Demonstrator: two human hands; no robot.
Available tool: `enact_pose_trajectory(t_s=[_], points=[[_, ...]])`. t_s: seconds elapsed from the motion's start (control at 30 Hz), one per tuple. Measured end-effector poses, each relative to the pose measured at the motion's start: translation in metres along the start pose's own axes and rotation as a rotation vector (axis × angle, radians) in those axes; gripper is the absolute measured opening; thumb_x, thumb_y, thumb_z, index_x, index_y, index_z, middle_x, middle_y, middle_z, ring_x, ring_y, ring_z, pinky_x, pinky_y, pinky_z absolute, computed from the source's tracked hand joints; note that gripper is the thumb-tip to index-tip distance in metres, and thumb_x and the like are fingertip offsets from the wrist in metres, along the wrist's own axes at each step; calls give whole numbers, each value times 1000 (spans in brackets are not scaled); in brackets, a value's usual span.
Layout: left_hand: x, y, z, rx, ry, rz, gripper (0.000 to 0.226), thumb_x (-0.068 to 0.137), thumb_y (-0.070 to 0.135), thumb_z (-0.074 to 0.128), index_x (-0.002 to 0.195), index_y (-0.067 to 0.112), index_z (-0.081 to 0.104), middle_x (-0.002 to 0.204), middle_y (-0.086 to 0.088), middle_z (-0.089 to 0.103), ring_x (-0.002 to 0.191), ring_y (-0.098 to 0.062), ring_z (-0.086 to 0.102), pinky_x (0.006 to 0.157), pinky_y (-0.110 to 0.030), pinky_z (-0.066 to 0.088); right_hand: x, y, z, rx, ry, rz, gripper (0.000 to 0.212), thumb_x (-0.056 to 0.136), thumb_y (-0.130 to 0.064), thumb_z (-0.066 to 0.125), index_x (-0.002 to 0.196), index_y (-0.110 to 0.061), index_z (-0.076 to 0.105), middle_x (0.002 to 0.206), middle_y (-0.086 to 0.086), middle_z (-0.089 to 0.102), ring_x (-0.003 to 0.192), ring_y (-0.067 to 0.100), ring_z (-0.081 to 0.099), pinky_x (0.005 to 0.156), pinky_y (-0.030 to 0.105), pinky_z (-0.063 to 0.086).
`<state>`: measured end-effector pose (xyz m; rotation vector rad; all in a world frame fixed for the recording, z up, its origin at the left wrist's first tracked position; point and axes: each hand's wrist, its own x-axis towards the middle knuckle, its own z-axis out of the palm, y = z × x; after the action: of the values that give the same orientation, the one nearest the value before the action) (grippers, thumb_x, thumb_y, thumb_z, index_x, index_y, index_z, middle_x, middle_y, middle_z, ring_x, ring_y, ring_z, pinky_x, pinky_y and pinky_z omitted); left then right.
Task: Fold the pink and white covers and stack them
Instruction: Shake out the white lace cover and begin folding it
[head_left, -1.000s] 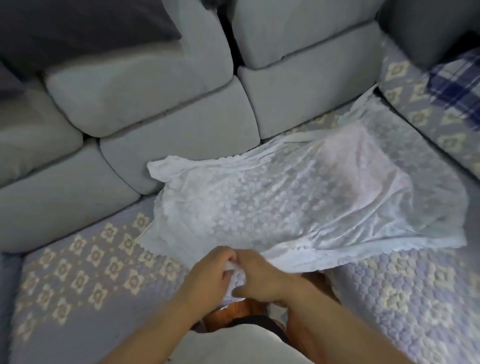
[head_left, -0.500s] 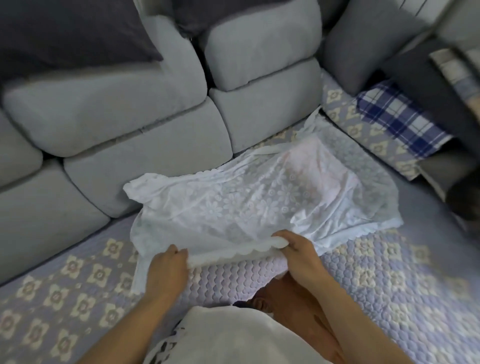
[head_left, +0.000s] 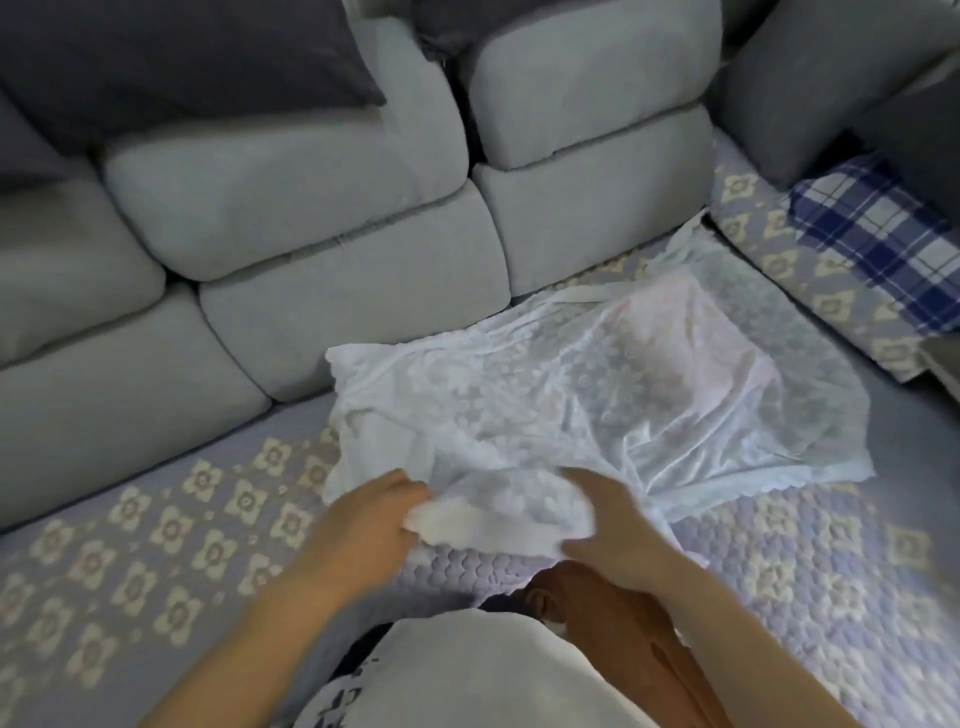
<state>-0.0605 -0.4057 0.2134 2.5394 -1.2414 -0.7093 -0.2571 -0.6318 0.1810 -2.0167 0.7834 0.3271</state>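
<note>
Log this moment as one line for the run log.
step: folding white lace cover | left hand: grips near edge | right hand: holds near edge | pink cover: underneath | surface: quilted mat

Bare forearms, no sleeves; white top (head_left: 483, 670) with dark print at hem.

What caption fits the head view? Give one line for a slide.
Both hands, left and right, gather the near edge of a white lace cover lying over a pink cover.
</note>
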Motion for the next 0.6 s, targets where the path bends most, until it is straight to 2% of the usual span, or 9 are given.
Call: enact_pose_trajectory(t_s=[0.07, 0.1, 0.17, 0.23, 0.3, 0.37, 0.43, 0.53, 0.6], points=[[-14, 26, -7, -14, 34, 96, 36, 82, 15, 59, 109, 39, 59, 102, 16, 52, 88, -6, 55, 69, -28, 48, -4, -63, 38, 168, -267, -220, 73, 74, -24, 78, 136, -41, 44, 128, -21, 55, 117, -1, 54, 95, 18, 43], [-21, 33, -9, -65, 131, 122, 42, 79, 11, 59, 110, 39, 59, 104, 17, 52, 86, -5, 54, 66, -22, 47, -4, -85, 55, 134, -263, -284, 61, 77, -27, 74, 129, -43, 46, 117, -19, 63, 105, -1, 61, 86, 20, 50], [-31, 32, -9, -173, 371, 159, 49, 73, 5, 60, 114, 32, 59, 109, 14, 53, 82, -6, 54, 60, -13, 42, 2, -116, 73, 87, -26, -357, 40, 82, -26, 63, 119, -36, 54, 99, -10, 71, 87, 6, 67, 76, 32, 56], [-36, 12, 2, -271, 516, 128, 51, 78, 5, 62, 121, 32, 57, 115, 10, 54, 87, -5, 56, 63, -16, 48, 6, -133, 75, 126, 113, -395, 34, 79, -24, 51, 110, -30, 64, 92, -8, 73, 83, 9, 68, 75, 35, 55], [-37, -15, 12, -502, 405, 6, 46, 87, 10, 63, 120, 42, 58, 113, 24, 56, 95, 4, 58, 74, -17, 50, 7, -148, 78, 136, 137, -426, 35, 77, -23, 46, 101, -32, 69, 94, -11, 74, 88, 6, 70, 79, 29, 56], [-41, -51, 27, -678, 229, -107, 40, 88, 13, 63, 89, 53, 61, 83, 33, 61, 77, 7, 58, 68, -17, 44, 5, -161, 86, 127, 182, -400, 42, 77, -7, 47, 97, -38, 69, 96, -13, 75, 93, 3, 70, 82, 27, 56], [-48, -88, 30, -753, 147, -161, 35, 88, 11, 59, 68, 40, 62, 62, 21, 58, 60, -1, 47, 60, -21, 38, 4, -179, 95, 55, 244, -321, 55, 72, 8, 45, 94, -36, 70, 95, -14, 74, 92, 2, 68, 79, 23, 55], [-66, -132, 0, -926, 186, -152, 20, 93, 13, 57, 76, 18, 65, 66, 10, 58, 62, -3, 47, 58, -18, 38, -4, -202, 114, -33, 458, -112, 52, 73, 15, 47, 98, -23, 74, 91, -9, 71, 88, 11, 65, 69, 12, 47], [-75, -146, -37, -957, 207, -73, 16, 96, 18, 61, 81, 13, 63, 67, 10, 56, 59, 0, 46, 55, -13, 36, -15, -211, 122, -32, 624, 117, 48, 78, 10, 48, 108, -18, 73, 98, 0, 67, 94, 21, 60, 72, 18, 45]])
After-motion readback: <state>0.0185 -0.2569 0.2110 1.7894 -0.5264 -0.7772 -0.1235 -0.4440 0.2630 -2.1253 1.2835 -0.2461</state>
